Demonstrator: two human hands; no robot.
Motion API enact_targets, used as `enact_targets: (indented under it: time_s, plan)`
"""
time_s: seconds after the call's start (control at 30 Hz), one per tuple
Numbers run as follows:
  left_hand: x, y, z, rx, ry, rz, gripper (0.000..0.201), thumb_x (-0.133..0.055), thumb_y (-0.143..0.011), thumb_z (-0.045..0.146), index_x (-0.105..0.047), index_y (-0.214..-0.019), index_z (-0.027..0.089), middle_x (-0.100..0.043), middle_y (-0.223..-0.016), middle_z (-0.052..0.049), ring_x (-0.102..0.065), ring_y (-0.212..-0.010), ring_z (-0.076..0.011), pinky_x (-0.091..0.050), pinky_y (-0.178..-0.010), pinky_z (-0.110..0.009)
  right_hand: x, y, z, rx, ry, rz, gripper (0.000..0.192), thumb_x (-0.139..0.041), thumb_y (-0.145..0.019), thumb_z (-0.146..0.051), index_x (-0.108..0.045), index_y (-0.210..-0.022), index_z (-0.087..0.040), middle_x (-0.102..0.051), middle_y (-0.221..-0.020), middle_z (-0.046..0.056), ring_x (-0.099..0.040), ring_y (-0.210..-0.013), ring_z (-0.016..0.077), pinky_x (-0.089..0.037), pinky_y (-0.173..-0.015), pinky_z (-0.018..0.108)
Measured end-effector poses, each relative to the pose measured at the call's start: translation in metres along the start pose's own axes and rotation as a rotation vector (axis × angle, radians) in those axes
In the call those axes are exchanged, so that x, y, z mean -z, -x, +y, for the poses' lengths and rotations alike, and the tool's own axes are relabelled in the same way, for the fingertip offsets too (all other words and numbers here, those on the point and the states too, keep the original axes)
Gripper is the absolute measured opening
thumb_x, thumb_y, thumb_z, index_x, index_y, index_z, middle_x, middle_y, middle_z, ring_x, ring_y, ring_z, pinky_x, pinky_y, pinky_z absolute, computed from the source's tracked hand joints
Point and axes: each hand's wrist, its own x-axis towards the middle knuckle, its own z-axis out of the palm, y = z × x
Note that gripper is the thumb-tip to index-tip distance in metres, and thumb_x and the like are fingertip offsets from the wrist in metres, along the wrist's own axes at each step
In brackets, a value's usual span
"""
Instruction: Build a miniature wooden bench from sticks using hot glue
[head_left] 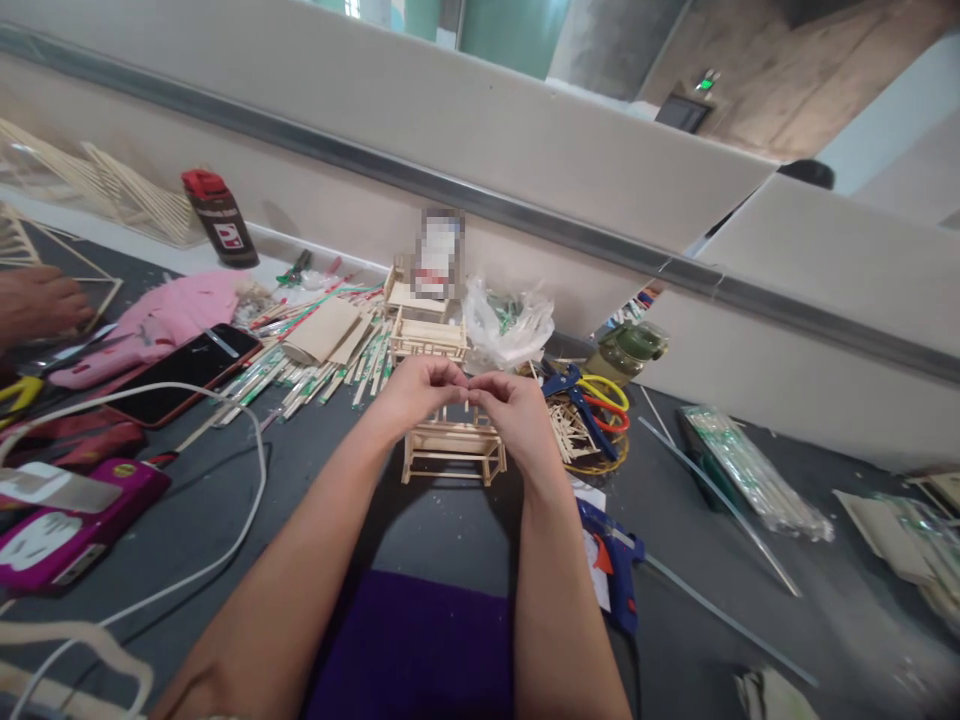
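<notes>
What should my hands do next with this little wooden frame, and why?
Probably lower the pinched piece onto the frame. Left hand and right hand meet fingertip to fingertip just above its top rail; what they pinch is too small to identify.

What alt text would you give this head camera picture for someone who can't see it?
A person's left hand and right hand meet fingertip to fingertip above a small wooden stick frame on a dark table. Around it lie loose sticks, a phone, scissors and a blue glue gun; another person's hand shows at far left.
</notes>
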Motion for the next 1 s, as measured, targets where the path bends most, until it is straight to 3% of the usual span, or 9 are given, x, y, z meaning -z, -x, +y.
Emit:
enact_targets:
  time_s: [0.4, 0.77, 0.87, 1.0]
  plan:
    - [-0.002, 0.0, 0.002, 0.058, 0.107, 0.033, 0.014, -0.079, -0.055, 0.02, -0.068, -0.063, 0.017, -0.057, -0.05, 0.002, -0.045, -0.047, -0.0097, -0.03, -0.047, -0.022, 0.0, -0.001, 0.003, -0.015, -0.102, -0.024, 0.016, -0.064, -0.074, -0.027, -0.076, -0.082, -0.018, -0.073, -0.075, 0.003, -0.061, -0.067, 0.0153, -0.045, -0.065, 0.028]
    - [-0.007, 0.0, 0.003, 0.037, 0.047, 0.043, 0.016, -0.08, -0.057, 0.018, -0.064, -0.059, 0.018, -0.053, -0.049, 0.004, -0.04, -0.046, -0.0091, -0.028, -0.048, -0.023, 0.007, 0.001, 0.0, -0.032, -0.173, -0.072, 0.017, -0.069, -0.072, -0.033, -0.071, -0.075, -0.017, -0.067, -0.068, 0.0, -0.055, -0.061, 0.0118, -0.04, -0.059, 0.025]
    - [-0.004, 0.0, 0.006, -0.022, -0.031, 0.058, 0.011, -0.077, -0.063, 0.018, -0.066, -0.063, 0.018, -0.059, -0.056, 0.001, -0.047, -0.053, -0.0125, -0.034, -0.054, -0.025, 0.011, 0.002, -0.001, -0.072, -0.215, -0.042, 0.017, -0.068, -0.071, -0.032, -0.069, -0.075, -0.016, -0.066, -0.069, 0.0, -0.055, -0.063, 0.0121, -0.042, -0.062, 0.025]
    - [0.006, 0.0, 0.0, -0.193, -0.295, 0.147, 0.008, -0.072, -0.07, 0.017, -0.073, -0.077, 0.021, -0.07, -0.08, -0.004, -0.059, -0.077, -0.0206, -0.04, -0.07, -0.029, 0.017, 0.002, -0.002, -0.126, -0.267, 0.049, 0.014, -0.069, -0.068, -0.03, -0.066, -0.072, -0.017, -0.065, -0.067, -0.001, -0.056, -0.064, 0.0126, -0.044, -0.066, 0.027]
